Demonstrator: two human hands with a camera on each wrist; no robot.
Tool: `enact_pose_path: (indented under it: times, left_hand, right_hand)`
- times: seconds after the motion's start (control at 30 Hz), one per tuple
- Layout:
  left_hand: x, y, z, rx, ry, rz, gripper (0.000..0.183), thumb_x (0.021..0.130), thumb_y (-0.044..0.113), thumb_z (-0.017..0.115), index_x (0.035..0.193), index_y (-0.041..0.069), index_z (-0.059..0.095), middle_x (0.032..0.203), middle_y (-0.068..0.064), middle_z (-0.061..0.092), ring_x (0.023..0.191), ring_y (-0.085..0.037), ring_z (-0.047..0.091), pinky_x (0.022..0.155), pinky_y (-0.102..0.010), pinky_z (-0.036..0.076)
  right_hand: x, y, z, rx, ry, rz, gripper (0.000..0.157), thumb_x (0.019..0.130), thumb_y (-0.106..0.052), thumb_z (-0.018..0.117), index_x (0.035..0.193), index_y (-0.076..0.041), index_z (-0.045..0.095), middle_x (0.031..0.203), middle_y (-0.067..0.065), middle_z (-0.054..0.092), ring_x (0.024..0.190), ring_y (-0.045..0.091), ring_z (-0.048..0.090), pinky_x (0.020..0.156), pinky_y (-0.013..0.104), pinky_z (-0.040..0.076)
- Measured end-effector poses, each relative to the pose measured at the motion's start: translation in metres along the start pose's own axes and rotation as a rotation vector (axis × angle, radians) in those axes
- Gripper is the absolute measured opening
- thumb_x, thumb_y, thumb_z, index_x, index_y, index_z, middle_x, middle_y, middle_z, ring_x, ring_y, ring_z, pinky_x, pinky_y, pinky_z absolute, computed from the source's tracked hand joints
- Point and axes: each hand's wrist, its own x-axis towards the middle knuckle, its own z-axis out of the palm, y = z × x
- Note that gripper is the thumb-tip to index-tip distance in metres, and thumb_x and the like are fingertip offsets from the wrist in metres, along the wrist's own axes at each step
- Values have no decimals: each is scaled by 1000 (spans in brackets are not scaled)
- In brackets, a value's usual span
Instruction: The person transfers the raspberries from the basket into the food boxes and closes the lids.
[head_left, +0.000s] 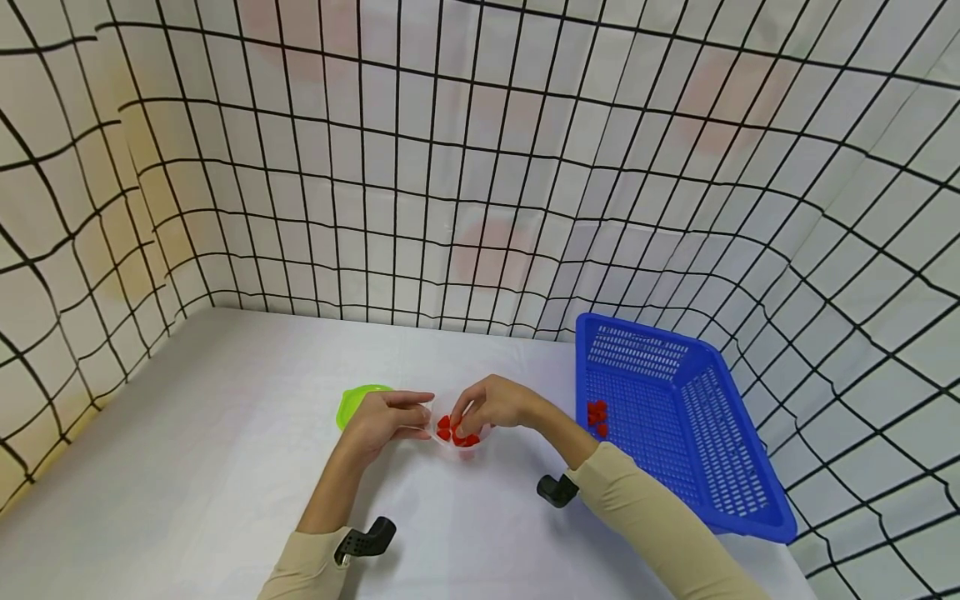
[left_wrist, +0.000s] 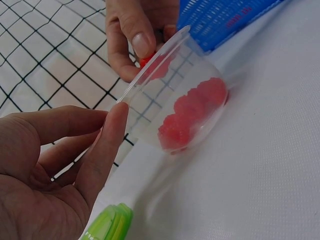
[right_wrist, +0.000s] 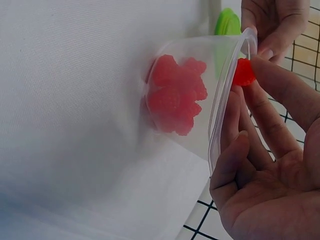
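A clear plastic bowl stands on the white table with several red raspberries at its bottom. My left hand pinches the bowl's rim between thumb and fingers on the left side. Over the bowl's mouth, my right hand reaches in from the right. It pinches one red raspberry between thumb and fingertips, just inside the rim in the right wrist view. Behind the left hand lies a lime-green round object resembling a lid, partly hidden by that hand.
A blue plastic basket stands to the right, with several red raspberries near its left wall. Black wire mesh surrounds the white table at the back and both sides.
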Motion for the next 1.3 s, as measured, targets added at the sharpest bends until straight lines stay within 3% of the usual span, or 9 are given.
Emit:
enact_pose_path:
  times: [0.53,0.77,0.97,1.1,1.3]
  left_hand:
    - [-1,1,0,15,-3,-7,39,91,-4,67,129,-14,62,99,-21,71,75,-17,72,75,-33,65]
    - [0,1,0,18,8,-12,39,91,-4,67,128,-14,62,100,-23,71,75,-17,71,75,-32,65]
    - [0,0,1,33,21,-14,37,92,-3,67,127,-12,64,95,-18,72,73,-18,71,74,-32,65]
    - [0,1,1,37,23,-12,37,92,-2,67,127,-12,64,97,-20,72,73,-18,71,74,-32,65]
    - [-1,2,0,46,26,-8,35,92,-2,67,126,-11,66,105,-26,71,76,-18,71,75,-32,65]
  right_hand:
    - [1,3,1,5,1,-7,17,85,-20,78,101,-14,79,98,-1,78,91,14,68,76,30,56]
    - [1,4,-3,0,-4,-8,18,86,-21,77,102,-14,79,97,-1,78,88,15,69,79,39,59]
    - [-6,-1,-17,20,18,-13,24,87,-22,77,108,-10,77,98,1,78,91,22,72,84,44,63]
    - [-14,-6,-32,15,59,-13,22,88,-25,77,107,-15,78,98,0,78,95,26,72,88,47,62]
    - [-28,-8,-54,11,122,-22,20,88,-27,78,106,-19,78,97,1,79,95,24,71,86,42,63]
